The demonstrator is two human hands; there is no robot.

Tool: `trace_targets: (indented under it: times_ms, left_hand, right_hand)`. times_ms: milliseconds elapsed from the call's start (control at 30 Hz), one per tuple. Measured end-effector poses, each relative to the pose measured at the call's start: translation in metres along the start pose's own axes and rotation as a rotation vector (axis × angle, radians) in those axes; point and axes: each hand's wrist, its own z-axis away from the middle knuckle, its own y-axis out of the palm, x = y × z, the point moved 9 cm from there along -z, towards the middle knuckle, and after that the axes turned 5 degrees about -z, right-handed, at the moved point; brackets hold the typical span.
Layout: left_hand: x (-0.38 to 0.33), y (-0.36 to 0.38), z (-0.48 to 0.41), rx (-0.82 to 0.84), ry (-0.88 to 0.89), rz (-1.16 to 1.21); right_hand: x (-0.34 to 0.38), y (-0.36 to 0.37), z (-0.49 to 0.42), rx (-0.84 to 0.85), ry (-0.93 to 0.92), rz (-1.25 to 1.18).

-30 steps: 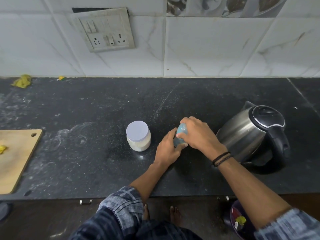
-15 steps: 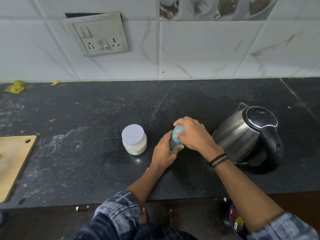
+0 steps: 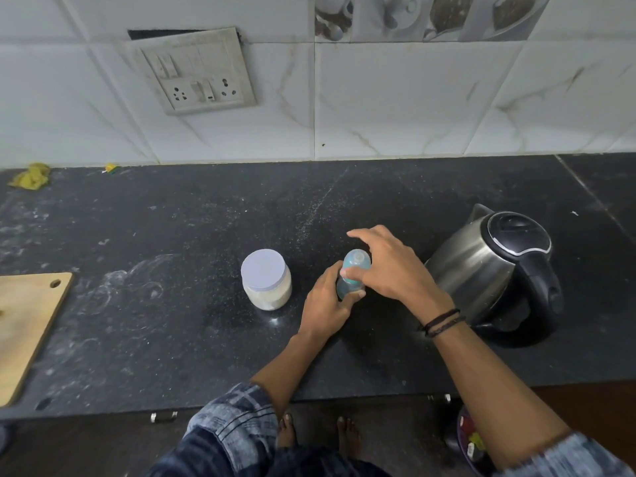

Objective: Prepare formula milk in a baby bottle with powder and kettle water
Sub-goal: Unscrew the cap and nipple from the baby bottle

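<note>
Baby bottle [image 3: 347, 289] in left hand [image 3: 326, 306], right hand [image 3: 390, 270] over cap.

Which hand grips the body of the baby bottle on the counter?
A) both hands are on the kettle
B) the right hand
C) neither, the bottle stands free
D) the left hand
D: the left hand is wrapped round the lower body of the baby bottle, while the right hand is up at its teal top with the index finger stretched out.
</note>
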Motion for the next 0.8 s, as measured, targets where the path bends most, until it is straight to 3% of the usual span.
trace_targets:
  times_ms: [133, 300, 433, 800]
  left_hand:
    - [0.002, 0.001, 0.0, -0.007, 0.022, 0.01]
    - [0.005, 0.005, -0.001, -0.009, 0.029, 0.048]
    - [0.005, 0.007, 0.0, -0.018, 0.059, 0.114]
    - [0.01, 0.01, -0.003, -0.014, 0.093, 0.106]
  right_hand:
    - [0.0, 0.004, 0.003, -0.075, -0.001, 0.037]
    - [-0.005, 0.006, 0.003, -0.014, -0.026, -0.033]
    - [-0.006, 0.001, 0.005, -0.114, -0.018, -0.037]
    - [-0.005, 0.003, 0.001, -0.079, -0.046, -0.037]
